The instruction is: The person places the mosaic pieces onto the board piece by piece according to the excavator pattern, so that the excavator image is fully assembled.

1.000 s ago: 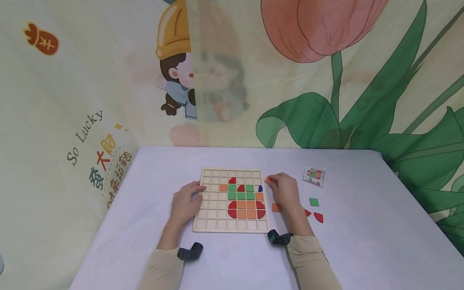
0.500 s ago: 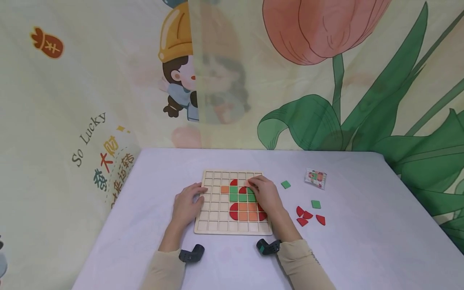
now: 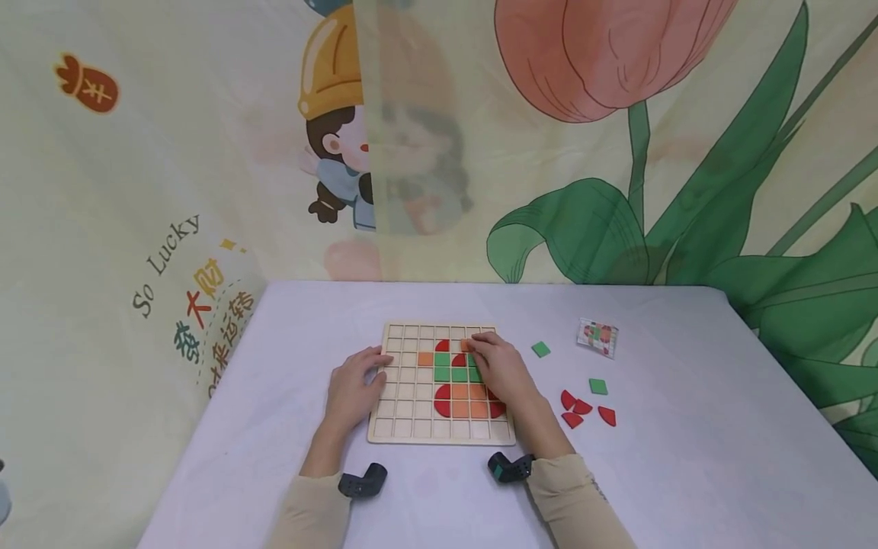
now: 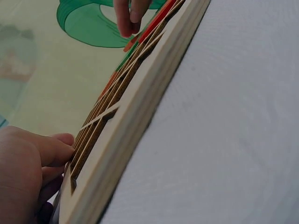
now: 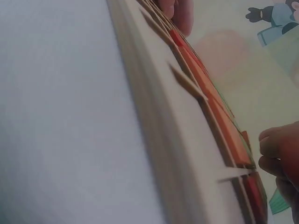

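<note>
I am pinching an orange piece (image 3: 466,345) narrowly at the fingertips of my right hand (image 3: 504,370), over the upper right of the wooden board (image 3: 408,393), while my left hand (image 3: 353,389) is holding that board by its left edge. The board is lying flat on the white table (image 3: 302,320). I can't tell whether the piece is sitting level in the grid, since my fingers are covering part of it. To do this well, I should be squaring its edges with the grid walls, easing one side in first, then pressing lightly on top, because a hard shove could be jolting the neighbouring pieces; a steady left hand is probably helping most here. As for counts, five green squares (image 3: 442,374) are showing in the board, one partly behind my hand, and two loose green squares (image 3: 598,386) are lying to its right. Five orange squares (image 3: 459,409) are sitting in it, besides the one I am gripping. Six red pieces (image 3: 443,409) are showing there, two partly covered, and four loose red pieces (image 3: 606,415) are lying on the table. One small packet (image 3: 597,338) is resting beyond them. My right hand may be hiding more.
</note>
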`<state>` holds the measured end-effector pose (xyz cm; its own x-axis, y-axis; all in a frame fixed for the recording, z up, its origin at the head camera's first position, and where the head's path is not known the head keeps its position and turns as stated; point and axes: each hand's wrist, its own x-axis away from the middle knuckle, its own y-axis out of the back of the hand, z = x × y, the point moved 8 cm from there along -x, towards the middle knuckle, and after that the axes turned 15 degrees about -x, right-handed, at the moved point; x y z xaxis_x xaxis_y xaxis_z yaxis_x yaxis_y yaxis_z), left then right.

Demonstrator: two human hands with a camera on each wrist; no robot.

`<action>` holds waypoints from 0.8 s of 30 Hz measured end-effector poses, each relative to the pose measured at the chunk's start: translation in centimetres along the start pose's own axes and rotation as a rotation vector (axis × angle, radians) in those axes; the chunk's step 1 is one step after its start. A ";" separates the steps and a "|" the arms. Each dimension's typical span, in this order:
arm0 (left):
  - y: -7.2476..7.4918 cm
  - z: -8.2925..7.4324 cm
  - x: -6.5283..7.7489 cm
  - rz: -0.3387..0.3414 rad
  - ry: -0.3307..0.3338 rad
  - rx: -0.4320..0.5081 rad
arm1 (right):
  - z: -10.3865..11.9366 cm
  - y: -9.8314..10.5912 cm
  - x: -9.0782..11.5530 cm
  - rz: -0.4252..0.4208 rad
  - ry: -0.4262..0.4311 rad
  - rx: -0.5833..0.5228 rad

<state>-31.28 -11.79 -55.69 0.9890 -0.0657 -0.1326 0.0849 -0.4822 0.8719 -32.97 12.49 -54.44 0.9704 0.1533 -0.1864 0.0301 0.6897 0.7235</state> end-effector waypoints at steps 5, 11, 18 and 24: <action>-0.2 0.1 -0.1 -0.004 0.000 -0.007 | 0.2 -0.5 0.4 0.114 -0.044 0.053; -0.2 0.2 -0.1 -0.005 0.004 -0.006 | 1.4 -1.5 0.7 0.177 -0.010 0.114; -0.1 0.2 -0.1 -0.007 -0.006 -0.006 | 2.0 -1.9 0.8 0.147 0.003 0.160; 0.1 0.0 0.0 -0.013 -0.011 0.001 | 2.0 -1.8 0.8 0.145 -0.001 0.147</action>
<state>-31.27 -11.81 -55.57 0.9863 -0.0691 -0.1496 0.0980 -0.4842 0.8695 -31.83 9.94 -54.61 0.9672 0.2432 -0.0728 -0.0757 0.5499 0.8318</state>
